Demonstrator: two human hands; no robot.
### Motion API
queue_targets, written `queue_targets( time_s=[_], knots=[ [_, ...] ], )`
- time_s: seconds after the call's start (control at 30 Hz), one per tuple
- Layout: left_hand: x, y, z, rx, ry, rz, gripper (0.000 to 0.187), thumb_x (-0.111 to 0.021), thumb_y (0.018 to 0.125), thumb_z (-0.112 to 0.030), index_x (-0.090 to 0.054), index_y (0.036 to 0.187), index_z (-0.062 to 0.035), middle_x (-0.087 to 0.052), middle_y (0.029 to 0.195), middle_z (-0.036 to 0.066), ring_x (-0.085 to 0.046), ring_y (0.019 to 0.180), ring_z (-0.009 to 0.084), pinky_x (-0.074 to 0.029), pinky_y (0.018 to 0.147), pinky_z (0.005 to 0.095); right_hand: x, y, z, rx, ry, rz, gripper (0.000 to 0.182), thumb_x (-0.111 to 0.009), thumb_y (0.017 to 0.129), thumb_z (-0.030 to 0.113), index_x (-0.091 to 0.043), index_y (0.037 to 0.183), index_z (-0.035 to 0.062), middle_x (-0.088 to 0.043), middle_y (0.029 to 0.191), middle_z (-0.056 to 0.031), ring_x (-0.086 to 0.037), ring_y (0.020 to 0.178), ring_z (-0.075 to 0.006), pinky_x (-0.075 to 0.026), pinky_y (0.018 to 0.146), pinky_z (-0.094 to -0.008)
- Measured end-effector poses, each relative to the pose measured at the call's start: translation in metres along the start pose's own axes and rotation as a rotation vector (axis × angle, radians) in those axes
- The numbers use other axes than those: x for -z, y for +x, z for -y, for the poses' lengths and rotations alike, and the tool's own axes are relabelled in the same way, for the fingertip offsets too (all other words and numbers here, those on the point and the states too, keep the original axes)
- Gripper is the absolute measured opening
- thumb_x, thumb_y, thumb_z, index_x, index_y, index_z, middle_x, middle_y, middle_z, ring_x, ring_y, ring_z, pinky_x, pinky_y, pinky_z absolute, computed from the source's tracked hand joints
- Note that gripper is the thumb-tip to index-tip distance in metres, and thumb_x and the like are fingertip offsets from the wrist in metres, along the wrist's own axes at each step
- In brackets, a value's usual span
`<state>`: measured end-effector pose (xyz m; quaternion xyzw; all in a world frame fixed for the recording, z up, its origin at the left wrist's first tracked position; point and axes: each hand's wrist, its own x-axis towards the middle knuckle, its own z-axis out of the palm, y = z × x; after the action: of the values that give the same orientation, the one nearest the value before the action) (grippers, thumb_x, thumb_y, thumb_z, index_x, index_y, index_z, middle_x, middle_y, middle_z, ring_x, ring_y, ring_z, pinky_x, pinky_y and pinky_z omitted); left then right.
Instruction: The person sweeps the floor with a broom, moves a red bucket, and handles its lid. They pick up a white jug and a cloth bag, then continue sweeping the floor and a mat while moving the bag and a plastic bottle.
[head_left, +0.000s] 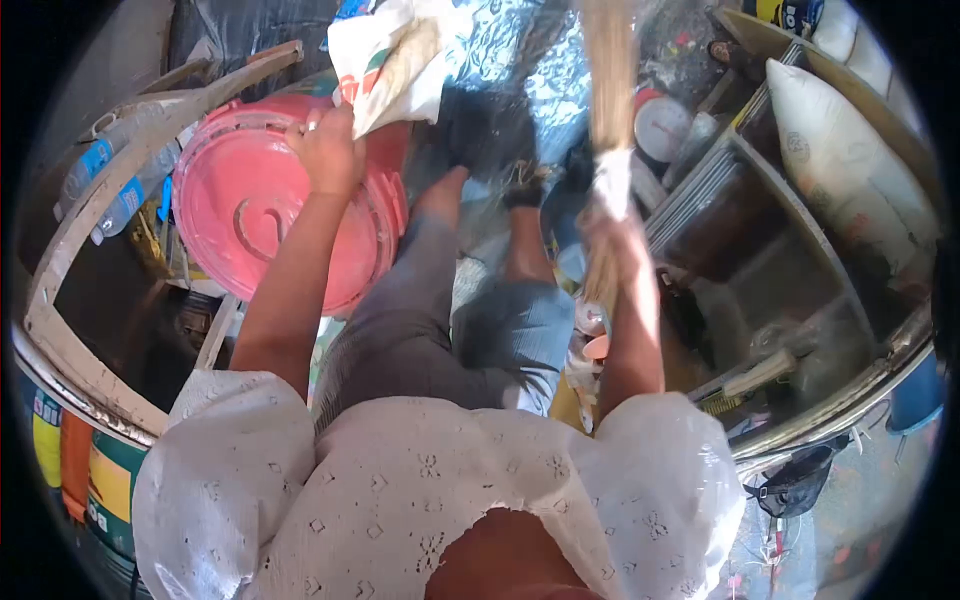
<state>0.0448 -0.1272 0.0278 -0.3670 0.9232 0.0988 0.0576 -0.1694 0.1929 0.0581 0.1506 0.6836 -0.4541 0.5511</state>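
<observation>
My left hand point(332, 152) is closed on the lower edge of a white plastic bag point(393, 68) with red and green print. A round pink lid point(250, 200) on a tub lies below and beside that hand. My right hand point(617, 245), slightly blurred, is wrapped round the bound end of a straw broom point(610, 80). The broom's bristles point away from me, toward the top of the view, and are smeared by motion.
Plastic bottles point(105, 190) lie at the left by a wooden frame point(75, 250). At the right are a dark open cabinet point(770, 240) and a full white sack point(840, 150). A round container point(662, 128) stands past the broom. Shiny sheeting point(500, 50) covers the far floor.
</observation>
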Motion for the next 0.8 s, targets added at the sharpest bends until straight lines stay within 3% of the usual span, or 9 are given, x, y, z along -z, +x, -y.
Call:
queue_targets(
  time_s=[0.1, 0.2, 0.27, 0.37, 0.43, 0.57, 0.63, 0.67, 0.8],
  knots=[
    [0.005, 0.002, -0.005, 0.043, 0.012, 0.077, 0.017, -0.057, 0.062, -0.013, -0.054, 0.079, -0.0091, -0.057, 0.076, 0.008, -0.051, 0.081, 0.0252, -0.029, 0.076, 0.0413, -0.021, -0.027, -0.036, -0.511, 0.497, 0.142, 0.032, -0.058, 0.07, 0.017, -0.053, 0.097, -0.0001, -0.058, 0.071, -0.0103, -0.056, 0.056, -0.0191, -0.046, 0.047, -0.0286],
    [-0.005, 0.013, -0.009, 0.043, 0.06, 0.133, 0.019, -0.057, 0.065, -0.015, -0.054, 0.084, -0.0089, -0.058, 0.078, 0.01, -0.052, 0.085, 0.0278, -0.031, 0.076, 0.0426, 0.027, 0.062, -0.083, -0.46, 0.564, 0.159, 0.032, -0.057, 0.071, 0.018, -0.054, 0.097, 0.0002, -0.057, 0.069, -0.0097, -0.056, 0.053, -0.0199, -0.046, 0.047, -0.0281],
    [-0.014, 0.024, -0.014, 0.024, 0.127, 0.164, 0.021, -0.058, 0.067, -0.016, -0.054, 0.087, -0.0092, -0.059, 0.078, 0.009, -0.053, 0.087, 0.0279, -0.032, 0.075, 0.0425, 0.03, 0.089, -0.05, -0.062, 0.226, 0.009, 0.038, -0.057, 0.069, 0.009, -0.047, 0.105, 0.0031, -0.055, 0.089, -0.0084, -0.056, 0.078, -0.0173, -0.048, 0.066, -0.0295],
    [-0.029, 0.041, -0.035, 0.254, 0.115, 0.429, 0.034, -0.058, 0.071, -0.022, -0.051, 0.102, -0.0089, -0.059, 0.088, 0.014, -0.053, 0.092, 0.0289, -0.035, 0.075, 0.0448, 0.021, 0.073, 0.019, 0.355, -0.005, -0.122, 0.043, -0.057, 0.067, 0.005, -0.042, 0.107, 0.0025, -0.054, 0.091, -0.0067, -0.054, 0.083, -0.0159, -0.045, 0.072, -0.0287],
    [-0.058, 0.023, -0.051, 0.105, 0.167, -0.06, 0.049, -0.051, 0.078, -0.028, -0.041, 0.12, -0.0052, -0.05, 0.11, 0.02, -0.052, 0.097, 0.0289, -0.033, 0.083, 0.0472, 0.029, 0.052, 0.046, 0.396, 0.056, -0.097, 0.044, -0.059, 0.066, 0.004, -0.042, 0.107, 0.0023, -0.053, 0.092, -0.0058, -0.054, 0.081, -0.0152, -0.044, 0.072, -0.0278],
    [-0.127, -0.039, -0.098, 0.212, -0.684, 0.474, 0.074, -0.049, 0.078, -0.047, -0.026, 0.128, 0.002, -0.033, 0.125, 0.028, -0.035, 0.116, 0.0384, -0.031, 0.094, 0.0425, 0.024, 0.001, 0.076, 0.275, -0.004, -0.08, 0.046, -0.057, 0.069, 0.007, -0.041, 0.112, 0.002, -0.052, 0.089, -0.0044, -0.051, 0.077, -0.0126, -0.043, 0.073, -0.0266],
    [-0.128, -0.063, -0.12, 0.666, -0.744, 0.583, 0.09, -0.052, 0.073, -0.056, -0.021, 0.128, 0.0075, -0.036, 0.124, 0.029, -0.038, 0.115, 0.0369, -0.03, 0.096, 0.0368, 0.024, -0.012, 0.067, 0.263, -0.031, -0.018, 0.045, -0.056, 0.069, 0.008, -0.041, 0.112, 0.0021, -0.051, 0.088, -0.0039, -0.051, 0.077, -0.0117, -0.043, 0.072, -0.0257],
    [-0.111, -0.065, -0.125, 0.859, -0.607, 0.88, 0.092, -0.052, 0.072, -0.057, -0.019, 0.128, 0.0078, -0.038, 0.123, 0.028, -0.039, 0.114, 0.0369, -0.031, 0.095, 0.0363, 0.025, -0.017, 0.062, 0.257, -0.057, -0.006, 0.045, -0.055, 0.069, 0.008, -0.041, 0.112, 0.0021, -0.051, 0.087, -0.0038, -0.051, 0.076, -0.0115, -0.043, 0.072, -0.0253],
    [-0.149, -0.076, -0.113, 0.673, -0.854, 0.903, 0.084, -0.051, 0.074, -0.054, -0.027, 0.126, 0.0073, -0.041, 0.121, 0.027, -0.042, 0.113, 0.0332, -0.033, 0.094, 0.0342, 0.02, -0.036, 0.032, 0.116, 0.137, -0.008, 0.048, -0.056, 0.068, 0.004, -0.041, 0.114, 0.0019, -0.051, 0.085, -0.0029, -0.05, 0.072, -0.0107, -0.044, 0.068, -0.0245]
  ],
)
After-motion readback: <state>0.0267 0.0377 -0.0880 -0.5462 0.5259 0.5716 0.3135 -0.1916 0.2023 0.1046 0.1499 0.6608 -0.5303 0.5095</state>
